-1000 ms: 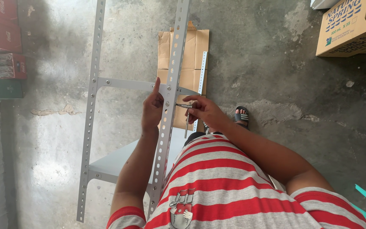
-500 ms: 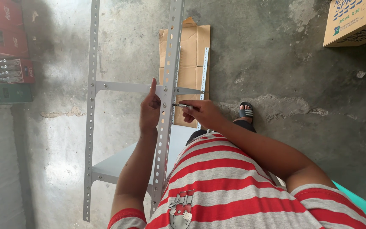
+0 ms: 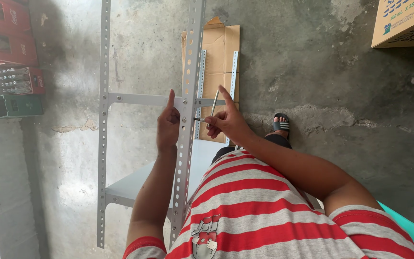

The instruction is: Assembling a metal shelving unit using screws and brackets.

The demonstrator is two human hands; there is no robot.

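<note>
A grey slotted-angle rack stands in front of me. My left hand (image 3: 167,123) is at the left side of its near upright (image 3: 190,72), just below the crossbar (image 3: 140,99). Its curled fingers pinch the flange at a hole and the index finger points up. My right hand (image 3: 227,122) is on the other side, shut on a thin metal tool (image 3: 213,102). The tool's tip (image 3: 199,119) touches the same hole. The right index finger is stretched out. Whatever sits between my left fingertips is hidden.
The rack's far upright (image 3: 104,72) and a grey shelf panel (image 3: 135,180) lie left and below. Flattened cardboard (image 3: 221,43) with loose slotted strips (image 3: 234,67) is on the concrete floor beside my sandalled foot (image 3: 281,125). Red crates (image 3: 5,33), a green crate (image 3: 13,105) and a cardboard box (image 3: 403,19) stand at the edges.
Both hands stay at the same joint. My right index finger has lifted and straightened, and the thin tool now sticks up behind it. The view has shifted slightly.
</note>
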